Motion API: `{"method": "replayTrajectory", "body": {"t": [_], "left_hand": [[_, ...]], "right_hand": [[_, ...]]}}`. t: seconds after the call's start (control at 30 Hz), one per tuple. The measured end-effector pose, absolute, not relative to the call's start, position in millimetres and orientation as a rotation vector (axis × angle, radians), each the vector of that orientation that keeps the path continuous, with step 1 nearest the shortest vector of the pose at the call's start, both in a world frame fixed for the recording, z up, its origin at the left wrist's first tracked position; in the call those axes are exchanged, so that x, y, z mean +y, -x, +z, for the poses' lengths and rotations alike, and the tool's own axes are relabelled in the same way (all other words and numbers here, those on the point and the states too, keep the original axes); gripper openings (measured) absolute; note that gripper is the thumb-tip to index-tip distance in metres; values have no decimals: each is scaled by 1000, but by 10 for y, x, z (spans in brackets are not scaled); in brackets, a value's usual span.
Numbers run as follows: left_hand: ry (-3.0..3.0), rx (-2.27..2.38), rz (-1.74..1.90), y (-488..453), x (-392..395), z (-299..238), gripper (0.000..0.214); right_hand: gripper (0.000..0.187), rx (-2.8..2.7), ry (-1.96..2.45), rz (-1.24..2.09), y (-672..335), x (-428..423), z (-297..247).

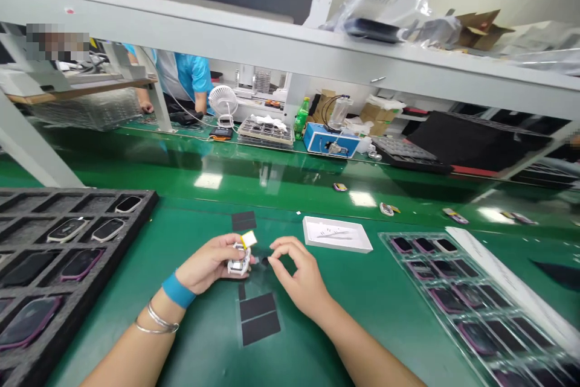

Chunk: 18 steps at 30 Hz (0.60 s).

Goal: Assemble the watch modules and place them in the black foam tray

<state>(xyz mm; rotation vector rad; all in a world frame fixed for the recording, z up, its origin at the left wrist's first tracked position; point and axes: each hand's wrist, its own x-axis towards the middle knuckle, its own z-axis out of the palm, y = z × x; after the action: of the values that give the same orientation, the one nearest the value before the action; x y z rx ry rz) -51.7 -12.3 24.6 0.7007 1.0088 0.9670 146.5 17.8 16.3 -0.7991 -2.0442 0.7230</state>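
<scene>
My left hand [212, 263] is closed around a small white-framed smartwatch body [238, 259], its inside facing up. A pale battery with a yellow edge [249, 239] sticks out at the top of it. To the right, my right hand [296, 272] has thumb and forefinger pinched together beside the watch body. A small dark piece [264, 261] shows at those fingertips, too small to name surely. On the green bench below lie black adhesive sheets [260, 317] on a clear backing. Another pair of black strips [243, 220] lies beyond my left hand.
A black foam tray [147, 218] with watch bodies stands at left. At right are a clear plastic tray [385, 242] of watch parts and a white box [338, 246] with tweezers. Watch bodies [386, 209] sit on the green strip behind. A shelf beam [272, 43] crosses above; a person in blue [194, 76] is beyond.
</scene>
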Motion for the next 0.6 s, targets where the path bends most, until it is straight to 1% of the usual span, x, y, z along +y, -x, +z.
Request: {"method": "replayTrajectory", "body": {"t": [0.1, 0.27, 0.47, 0.6], "left_hand": [[-702, 1089, 1071, 411, -120, 230, 26], [-729, 1148, 1096, 267, -109, 130, 30], [-730, 1173, 1063, 207, -118, 92, 33], [-742, 1173, 1053, 200, -122, 117, 32]], "right_hand": [[6, -1871, 854, 906, -1441, 191, 134], [7, -1775, 933, 1136, -1380, 178, 90], [8, -1825, 926, 1183, -1365, 196, 97], [15, -1843, 886, 1210, -1361, 200, 86]]}}
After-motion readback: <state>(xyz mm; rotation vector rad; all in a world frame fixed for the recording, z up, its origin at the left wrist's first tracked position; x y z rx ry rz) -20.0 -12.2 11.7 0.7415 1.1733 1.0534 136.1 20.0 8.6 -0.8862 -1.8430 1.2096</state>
